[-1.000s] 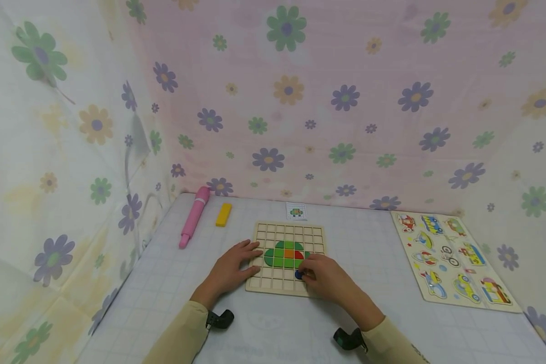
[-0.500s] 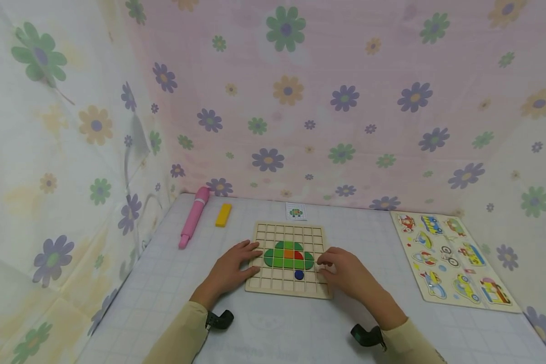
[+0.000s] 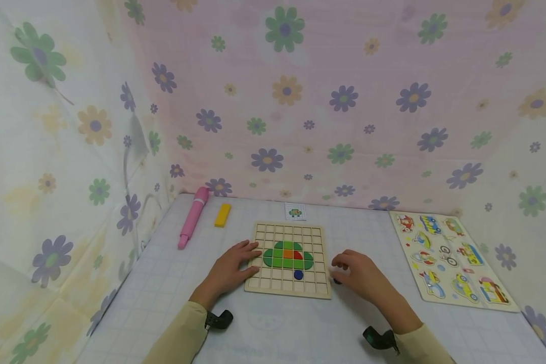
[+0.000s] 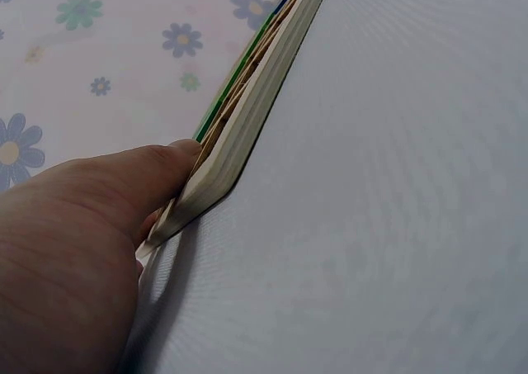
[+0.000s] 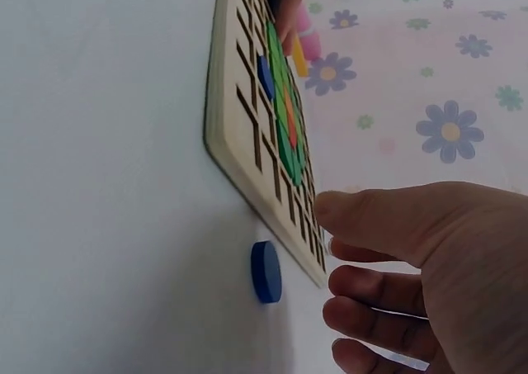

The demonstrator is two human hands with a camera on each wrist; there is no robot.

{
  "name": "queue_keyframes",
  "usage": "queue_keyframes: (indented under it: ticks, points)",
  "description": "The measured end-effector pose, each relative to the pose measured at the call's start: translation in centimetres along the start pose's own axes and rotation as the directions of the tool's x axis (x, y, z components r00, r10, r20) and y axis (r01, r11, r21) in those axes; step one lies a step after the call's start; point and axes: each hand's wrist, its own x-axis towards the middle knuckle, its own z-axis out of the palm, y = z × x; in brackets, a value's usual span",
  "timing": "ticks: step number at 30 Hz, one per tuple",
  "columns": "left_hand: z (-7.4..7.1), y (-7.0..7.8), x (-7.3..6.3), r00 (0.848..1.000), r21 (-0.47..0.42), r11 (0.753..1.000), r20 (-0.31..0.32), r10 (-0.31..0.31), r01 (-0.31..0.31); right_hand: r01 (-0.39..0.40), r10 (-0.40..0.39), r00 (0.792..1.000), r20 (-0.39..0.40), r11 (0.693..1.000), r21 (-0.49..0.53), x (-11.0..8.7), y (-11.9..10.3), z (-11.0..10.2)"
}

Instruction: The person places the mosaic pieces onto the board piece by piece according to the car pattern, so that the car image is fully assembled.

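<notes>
A wooden grid board (image 3: 287, 293) lies flat on the table, with green, orange and red pieces (image 3: 293, 263) set in its middle cells. One round blue disc (image 3: 298, 274) sits in a cell below them. My left hand (image 3: 229, 267) rests on the board's left edge, thumb and fingers spread; in the left wrist view the thumb (image 4: 165, 172) touches the rim. Right of the board hovers my right hand (image 3: 360, 273), fingers loosely bent and holding nothing. A second blue disc (image 5: 266, 272) lies on the table beside the board, near those fingers; in the head view the hand mostly covers it.
Behind the board lies a small picture card (image 3: 296, 212). A pink stick-shaped object (image 3: 193, 218) and a yellow block (image 3: 223, 215) lie at the back left. A vehicle puzzle board (image 3: 455, 260) is at the right. Flowered cloth walls (image 3: 309, 101) enclose the table.
My right hand has let go of the blue disc on the board and moved right, off the board, to the other disc on the table. The left hand stays put.
</notes>
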Motion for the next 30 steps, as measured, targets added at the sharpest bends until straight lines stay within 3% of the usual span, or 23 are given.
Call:
queue_keyframes:
  ticks: [8, 30]
  points:
    - [-0.1, 0.1, 0.0, 1.0, -0.002, 1.0, -0.004, 0.005, -0.005, -0.05, 0.051, 0.997, 0.056, 0.999, -0.007, -0.6, 1.0, 0.4]
    - [0.1, -0.3, 0.0, 1.0, -0.006, 1.0, -0.008, 0.014, -0.014, -0.015, 0.015, 0.998, 0.059, 1.0, 0.004, -0.5, 1.6, 0.7]
